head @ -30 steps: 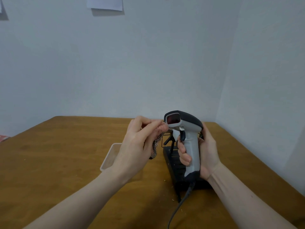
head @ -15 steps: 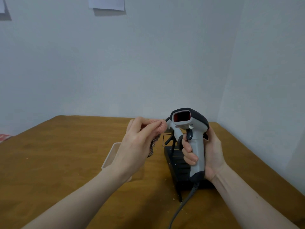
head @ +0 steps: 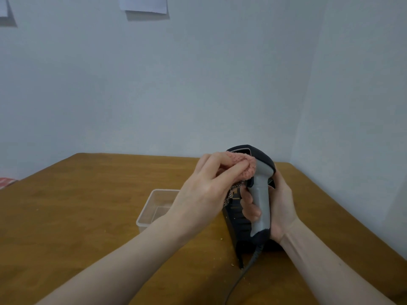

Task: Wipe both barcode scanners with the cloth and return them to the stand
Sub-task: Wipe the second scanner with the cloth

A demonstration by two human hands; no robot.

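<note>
My right hand [head: 278,208] grips the grey handle of a grey and black barcode scanner [head: 261,194], held upright above the black stand [head: 236,225]. My left hand [head: 207,190] pinches a pink cloth [head: 244,167] and presses it over the scanner's front window, which is hidden behind the cloth. The scanner's cable [head: 240,280] hangs down toward the near table edge. A second scanner is hidden from view, and most of the stand sits behind my hands.
A clear plastic container [head: 154,205] stands on the wooden table [head: 77,205], left of the stand. Walls close off the table at the back and right. Small crumbs lie near the stand's base.
My left hand moved right and brought the cloth onto the scanner's window, which showed red before. My right hand turned the scanner a little and kept its grip.
</note>
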